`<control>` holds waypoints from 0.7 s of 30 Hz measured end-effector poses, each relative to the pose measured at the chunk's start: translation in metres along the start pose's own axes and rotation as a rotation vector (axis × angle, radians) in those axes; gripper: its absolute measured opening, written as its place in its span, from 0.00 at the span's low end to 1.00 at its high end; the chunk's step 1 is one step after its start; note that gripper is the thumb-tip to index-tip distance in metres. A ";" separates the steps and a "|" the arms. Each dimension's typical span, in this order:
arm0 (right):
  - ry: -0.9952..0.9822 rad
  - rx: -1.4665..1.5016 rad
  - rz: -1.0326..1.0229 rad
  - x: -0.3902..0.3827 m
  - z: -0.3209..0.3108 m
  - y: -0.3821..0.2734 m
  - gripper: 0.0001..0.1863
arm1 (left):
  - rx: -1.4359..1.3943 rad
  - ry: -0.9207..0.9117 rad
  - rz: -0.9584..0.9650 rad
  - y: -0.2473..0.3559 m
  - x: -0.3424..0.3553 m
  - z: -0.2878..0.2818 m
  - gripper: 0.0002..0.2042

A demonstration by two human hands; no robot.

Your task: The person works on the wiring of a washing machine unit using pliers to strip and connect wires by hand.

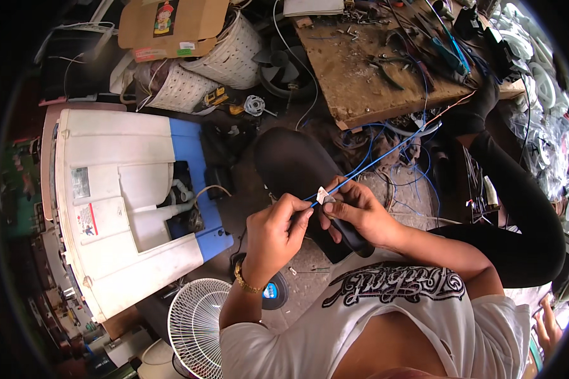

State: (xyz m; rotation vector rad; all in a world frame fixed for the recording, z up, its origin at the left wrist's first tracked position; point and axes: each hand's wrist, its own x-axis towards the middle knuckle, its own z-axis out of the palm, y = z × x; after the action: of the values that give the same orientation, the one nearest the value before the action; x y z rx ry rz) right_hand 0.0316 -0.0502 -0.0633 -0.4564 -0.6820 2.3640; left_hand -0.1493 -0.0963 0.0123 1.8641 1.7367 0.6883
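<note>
Near the desk (348, 88), a blue wire (376, 161)
Left hand (275, 230) pinches it; right hand (360, 215) pinches a white bit (322, 194) too.

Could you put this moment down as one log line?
left hand: pinches blue wire | right hand: holds small white piece by the wire | nearby: wooden workbench, white fan

Worn wooden worktable (360, 98) at top right, surface stained. Grey, grimy floor (306, 288) below. White perforated baskets (237, 57) left of table. Brighter light along right rim.
</note>
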 end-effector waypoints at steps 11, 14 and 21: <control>0.148 -0.033 -0.044 -0.002 -0.026 -0.019 0.06 | 0.014 0.000 0.001 -0.001 -0.003 0.002 0.04; 0.188 -0.051 -0.056 -0.004 -0.040 -0.029 0.07 | 0.001 -0.009 -0.018 -0.002 -0.003 0.002 0.04; 0.289 -0.042 -0.095 -0.005 -0.069 -0.054 0.05 | 0.017 0.002 -0.025 -0.003 -0.003 0.005 0.04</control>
State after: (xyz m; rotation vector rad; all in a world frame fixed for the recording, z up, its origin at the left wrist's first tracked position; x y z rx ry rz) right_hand 0.0936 0.0068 -0.0869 -0.7501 -0.6042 2.1406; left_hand -0.1486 -0.0997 0.0069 1.8503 1.7696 0.6683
